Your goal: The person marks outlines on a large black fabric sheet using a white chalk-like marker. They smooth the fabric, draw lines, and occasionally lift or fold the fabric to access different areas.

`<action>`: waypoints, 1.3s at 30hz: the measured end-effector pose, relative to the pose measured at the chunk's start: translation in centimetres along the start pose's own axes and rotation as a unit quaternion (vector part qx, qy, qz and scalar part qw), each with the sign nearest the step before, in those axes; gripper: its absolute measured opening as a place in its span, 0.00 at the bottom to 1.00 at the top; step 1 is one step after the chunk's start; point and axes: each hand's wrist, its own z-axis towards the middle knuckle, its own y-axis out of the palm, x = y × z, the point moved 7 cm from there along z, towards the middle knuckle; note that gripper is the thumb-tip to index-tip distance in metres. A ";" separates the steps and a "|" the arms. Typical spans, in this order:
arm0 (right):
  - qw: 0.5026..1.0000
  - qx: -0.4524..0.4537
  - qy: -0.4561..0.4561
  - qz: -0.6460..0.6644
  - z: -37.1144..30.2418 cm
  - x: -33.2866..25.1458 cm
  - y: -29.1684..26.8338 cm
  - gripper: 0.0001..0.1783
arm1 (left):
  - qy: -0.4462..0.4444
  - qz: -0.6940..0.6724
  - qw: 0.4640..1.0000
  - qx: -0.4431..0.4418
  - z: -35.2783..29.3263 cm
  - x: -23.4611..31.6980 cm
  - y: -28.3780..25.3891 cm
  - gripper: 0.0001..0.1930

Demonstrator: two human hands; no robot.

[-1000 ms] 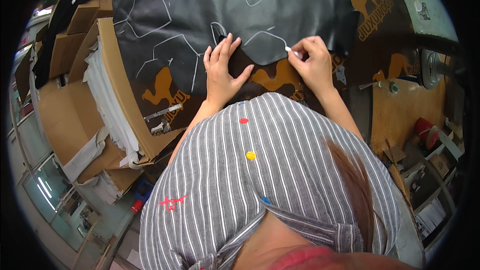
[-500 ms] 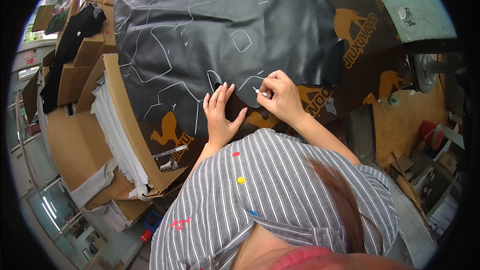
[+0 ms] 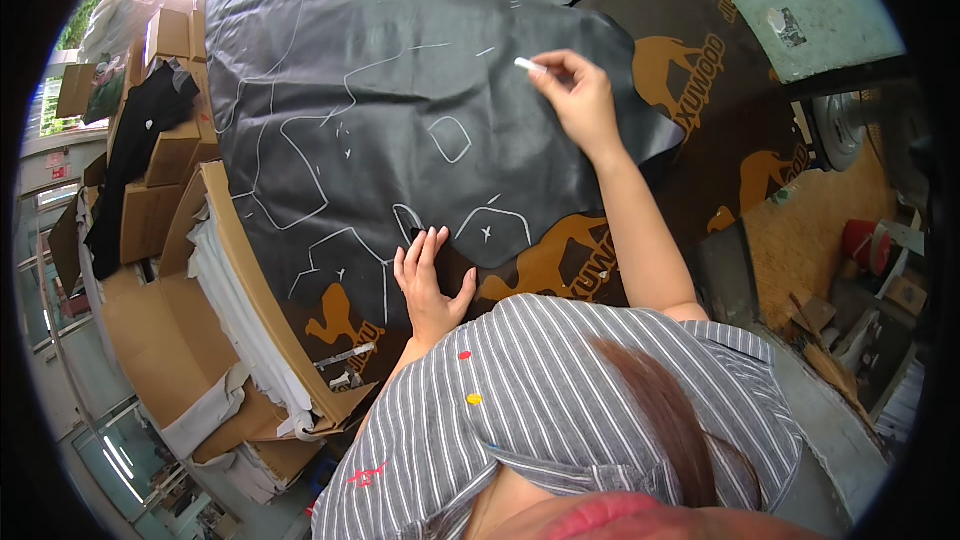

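A: In the head view, what does the right hand have?

B: A short white stick, pinched between thumb and forefinger, its free end pointing left. It is over the right half of a large black sheet – I cannot tell whether the tip touches.

A: And the left hand?

B: Holding nothing that I can see. Its fingers are slightly spread, the thumb well out to the side, and the fingertips rest at the sheet's near edge, just below a narrow white loop.

A: Where does the sheet lie?

B: On a dark brown surface printed with orange camel shapes. White outlines run across the sheet, most of them on its left half; a small white cross sits under an angled line, right of the left hand.

A: Anything beside it?

B: To the left, an open cardboard box with white material inside – and a black cloth draped over boxes behind it
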 end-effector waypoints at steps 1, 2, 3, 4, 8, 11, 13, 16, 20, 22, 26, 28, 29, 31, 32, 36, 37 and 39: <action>0.999 0.051 -0.013 -0.011 2.2 0.6 -1.0 0.10 | 0.004 0.007 1.000 -0.001 0.0 0.1 0.0 0.42; 0.995 0.096 -0.017 -0.002 4.0 1.2 -1.9 0.09 | 0.009 0.012 1.000 -0.003 0.1 0.2 0.0 0.43; 0.993 0.115 -0.022 -0.023 5.8 1.7 -2.5 0.09 | 0.007 0.009 1.000 -0.005 0.1 0.3 0.1 0.42; 0.991 0.125 -0.027 -0.032 7.4 2.9 -2.7 0.10 | 0.008 0.007 1.000 -0.007 0.3 0.4 0.0 0.41; 0.984 0.071 -0.050 -0.153 9.4 2.6 0.5 0.10 | -0.001 0.022 1.000 -0.014 0.0 0.2 0.2 0.40; 0.962 0.068 -0.101 -0.244 9.0 2.3 1.7 0.11 | 0.001 0.030 0.999 -0.020 0.1 0.1 0.3 0.39; 0.961 0.081 -0.102 -0.246 8.7 2.3 1.4 0.10 | 0.001 0.032 0.999 -0.022 0.1 0.1 0.3 0.39; 0.992 0.099 0.005 -0.080 8.5 2.6 -1.4 0.08 | -0.001 0.032 0.999 -0.025 0.0 0.1 0.4 0.40; 0.980 0.155 0.008 0.127 7.3 3.9 -4.9 0.07 | 0.002 0.037 0.999 -0.026 0.1 0.2 0.4 0.40; 0.976 0.134 0.004 0.171 6.3 3.0 -5.7 0.06 | 0.006 0.041 0.999 -0.025 0.1 0.0 0.6 0.40; 0.976 0.090 0.063 0.190 2.1 3.9 -7.9 0.07 | 0.005 0.040 0.999 -0.026 -0.2 0.0 0.7 0.41; 0.978 0.071 0.083 0.180 0.3 4.1 -8.6 0.08 | 0.006 0.040 0.999 -0.026 -0.1 0.1 0.8 0.41; 0.978 0.073 0.088 0.174 -0.5 3.9 -9.0 0.08 | 0.008 0.043 0.999 -0.029 0.0 0.1 0.9 0.41; 0.987 0.064 0.083 0.119 -1.4 4.2 -10.6 0.10 | 0.010 0.045 0.999 -0.027 -0.1 0.1 0.8 0.41; 0.990 0.050 0.075 0.109 -1.4 4.4 -11.4 0.10 | 0.013 0.046 0.999 -0.027 -0.2 0.1 0.9 0.41; 0.990 0.039 0.071 0.112 -1.3 5.6 -14.5 0.09 | 0.024 0.063 0.997 -0.027 -0.3 0.4 1.0 0.40; 0.989 0.042 0.071 0.126 -1.3 5.7 -14.9 0.09 | 0.031 0.074 0.996 -0.030 -0.1 0.4 1.1 0.38; 0.992 0.032 0.060 0.111 -1.2 5.6 -15.3 0.08 | 0.043 0.096 0.994 -0.037 -0.4 0.4 1.4 0.36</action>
